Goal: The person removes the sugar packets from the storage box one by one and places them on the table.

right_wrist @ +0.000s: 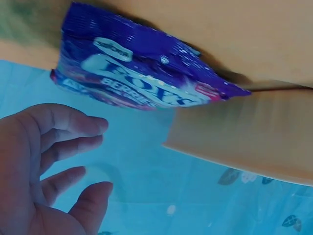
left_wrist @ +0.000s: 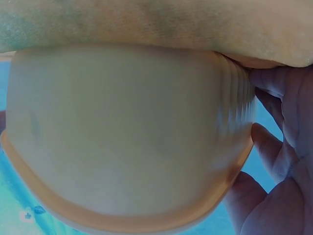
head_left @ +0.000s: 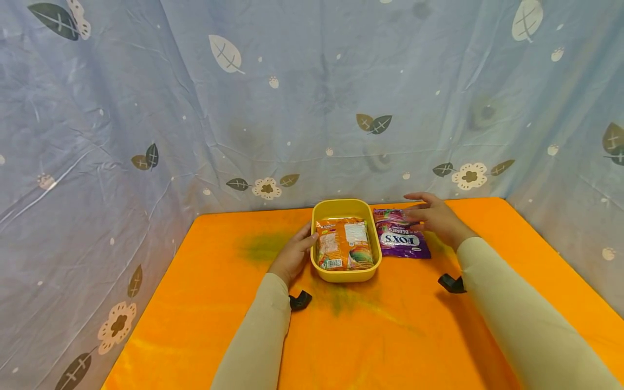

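Observation:
A yellow plastic container [head_left: 347, 276] stands near the back of the orange-covered table, with an orange candy packet [head_left: 358, 244] lying inside it. My left hand [head_left: 291, 255] holds the container's left side, thumb over the rim and fingers along the outer wall. In the left wrist view the container's wall [left_wrist: 122, 132] fills most of the picture. Just right of the container lies a purple Fox's Berries candy bag [head_left: 402, 241]. Over the bag's far right part hovers my right hand [head_left: 439, 219], fingers spread and loosely bent. The right wrist view shows a gap between these fingers and the bag [right_wrist: 142, 63].
The orange table cover [head_left: 234, 325] has greenish smudges left of and in front of the container. Blue leaf-patterned curtains [head_left: 302, 108] hang behind the table and along both sides. A black strap piece [head_left: 300, 300] sticks out at each wrist.

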`<move>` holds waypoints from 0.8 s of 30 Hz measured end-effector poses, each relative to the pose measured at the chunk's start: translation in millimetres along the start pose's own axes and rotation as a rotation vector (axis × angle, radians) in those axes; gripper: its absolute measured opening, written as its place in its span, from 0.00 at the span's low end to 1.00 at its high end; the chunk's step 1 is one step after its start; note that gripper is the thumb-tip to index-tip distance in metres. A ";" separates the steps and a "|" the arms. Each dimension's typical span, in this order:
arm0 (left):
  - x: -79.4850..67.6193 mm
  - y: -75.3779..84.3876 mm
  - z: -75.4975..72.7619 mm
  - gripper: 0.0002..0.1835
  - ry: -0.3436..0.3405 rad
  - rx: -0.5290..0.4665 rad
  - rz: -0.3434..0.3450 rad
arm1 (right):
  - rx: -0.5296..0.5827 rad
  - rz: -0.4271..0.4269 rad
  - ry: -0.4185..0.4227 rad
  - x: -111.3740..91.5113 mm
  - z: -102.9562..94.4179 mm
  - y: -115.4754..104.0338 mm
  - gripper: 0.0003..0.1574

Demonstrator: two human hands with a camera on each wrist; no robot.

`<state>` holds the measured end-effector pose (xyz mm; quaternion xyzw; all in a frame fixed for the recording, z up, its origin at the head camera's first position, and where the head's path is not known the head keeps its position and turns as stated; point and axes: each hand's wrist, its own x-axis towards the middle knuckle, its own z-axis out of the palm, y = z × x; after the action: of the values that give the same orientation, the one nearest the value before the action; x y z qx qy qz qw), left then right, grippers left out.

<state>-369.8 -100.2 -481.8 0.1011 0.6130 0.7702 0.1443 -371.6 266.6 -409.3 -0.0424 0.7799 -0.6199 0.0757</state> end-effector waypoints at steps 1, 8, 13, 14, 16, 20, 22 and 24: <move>-0.1 -0.2 -0.3 0.31 -0.002 0.000 0.002 | 0.007 -0.001 -0.005 0.9 2.3 -0.8 0.37; -1.3 -0.4 -0.4 0.30 -0.007 0.001 -0.008 | 0.073 -0.001 -0.047 4.6 15.0 -6.5 0.34; -1.7 0.1 0.2 0.30 -0.015 -0.004 -0.008 | 0.092 -0.012 -0.065 4.9 20.9 -9.7 0.35; -1.7 0.2 0.3 0.30 -0.015 -0.003 -0.005 | 0.094 -0.014 -0.069 4.9 21.9 -10.3 0.35; -1.5 0.2 0.4 0.31 -0.015 -0.001 0.000 | 0.104 -0.018 -0.076 5.0 23.7 -11.4 0.34; -0.7 0.0 0.4 0.31 -0.013 0.011 0.011 | 0.129 -0.025 -0.096 5.6 28.8 -13.2 0.34; -0.8 -0.2 0.3 0.31 -0.008 0.013 0.010 | 0.140 -0.031 -0.108 6.4 32.7 -14.2 0.36; -0.9 -0.4 0.1 0.31 -0.008 0.010 0.016 | 0.153 -0.035 -0.123 7.1 37.5 -15.7 0.38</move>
<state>-368.9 -100.3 -482.1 0.1098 0.6155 0.7678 0.1401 -372.7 225.9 -402.8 -0.0880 0.7231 -0.6753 0.1158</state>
